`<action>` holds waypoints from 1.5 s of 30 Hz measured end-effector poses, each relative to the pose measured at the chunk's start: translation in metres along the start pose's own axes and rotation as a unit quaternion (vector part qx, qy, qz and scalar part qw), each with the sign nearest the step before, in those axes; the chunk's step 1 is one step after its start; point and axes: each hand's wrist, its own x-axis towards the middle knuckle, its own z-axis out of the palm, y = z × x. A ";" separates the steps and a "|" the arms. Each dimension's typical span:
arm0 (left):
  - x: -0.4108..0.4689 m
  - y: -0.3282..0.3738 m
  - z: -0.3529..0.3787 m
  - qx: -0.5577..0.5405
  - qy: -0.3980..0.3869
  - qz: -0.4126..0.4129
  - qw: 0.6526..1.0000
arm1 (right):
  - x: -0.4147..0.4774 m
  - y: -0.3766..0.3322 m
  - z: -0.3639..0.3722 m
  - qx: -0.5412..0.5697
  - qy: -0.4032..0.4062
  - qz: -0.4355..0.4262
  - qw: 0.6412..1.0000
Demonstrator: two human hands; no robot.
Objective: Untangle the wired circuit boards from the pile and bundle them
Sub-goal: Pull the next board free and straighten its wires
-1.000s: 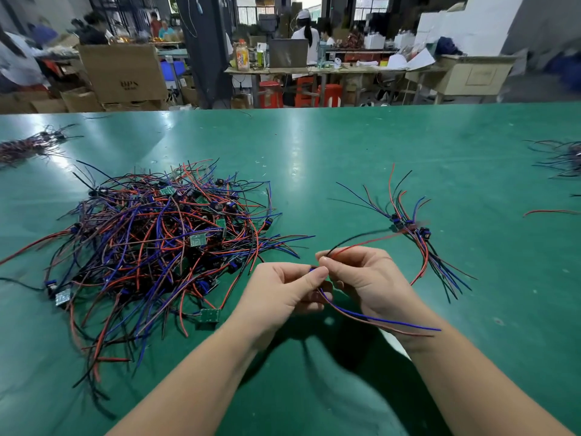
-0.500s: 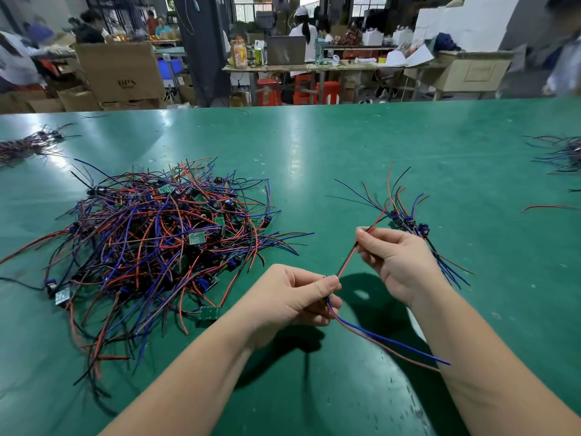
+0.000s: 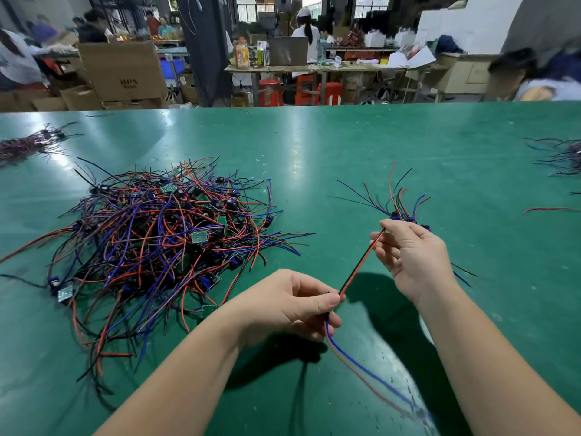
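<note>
A big tangled pile of wired circuit boards (image 3: pixel 157 247) with red, blue and black leads lies on the green table at the left. My left hand (image 3: pixel 292 305) pinches one wired board; its blue and red leads (image 3: pixel 361 368) trail down toward me. Its red and black wire pair (image 3: pixel 361 262) runs taut up to my right hand (image 3: pixel 412 256), which pinches the far ends. Just behind my right hand lies a small sorted bundle of boards (image 3: pixel 397 202) with wires fanning upward.
More wire bundles lie at the far left (image 3: pixel 28 144) and far right (image 3: pixel 562 155) of the green table (image 3: pixel 345 146). A loose red wire (image 3: pixel 550 210) lies at the right. A person (image 3: pixel 531 77) sits beyond the table's far right edge.
My right hand has slid up and right along the red and black wires, pulling them straight, away from my left hand. A person has come into view at the right.
</note>
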 end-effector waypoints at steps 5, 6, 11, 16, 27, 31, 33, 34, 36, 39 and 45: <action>-0.004 0.000 -0.008 0.011 -0.035 0.023 0.999 | -0.002 0.001 0.004 -0.014 -0.028 0.017 0.999; -0.003 -0.002 -0.009 0.001 -0.039 0.035 0.999 | -0.002 0.001 0.004 -0.002 -0.050 0.034 0.998; 0.003 0.001 -0.005 -0.148 0.011 0.119 0.982 | -0.007 0.009 0.001 -0.066 -0.190 0.119 0.972; 0.012 -0.003 -0.005 -0.181 0.144 0.231 0.945 | -0.027 0.014 0.008 -0.136 -0.353 0.152 0.913; 0.015 -0.011 0.007 -0.047 0.169 0.292 0.940 | -0.029 0.021 0.016 -0.084 -0.286 0.110 0.948; 0.012 -0.007 0.004 0.012 0.151 0.257 0.955 | -0.025 0.016 0.015 -0.089 -0.261 0.082 0.958; 0.013 -0.004 0.001 -0.044 0.162 0.213 0.963 | -0.023 0.012 0.011 -0.105 -0.258 0.071 0.958; 0.013 -0.002 -0.001 -0.090 0.163 0.179 0.966 | -0.023 0.010 0.009 -0.117 -0.265 0.066 0.955; 0.012 0.000 0.000 -0.133 0.151 0.119 0.972 | -0.024 0.008 0.006 -0.159 -0.296 0.051 0.941; 0.008 -0.002 0.004 -0.097 0.106 0.075 0.987 | -0.027 0.008 0.005 -0.220 -0.350 0.037 0.910; 0.009 -0.007 0.010 -0.074 0.086 0.076 0.991 | -0.027 0.008 0.004 -0.208 -0.363 0.037 0.908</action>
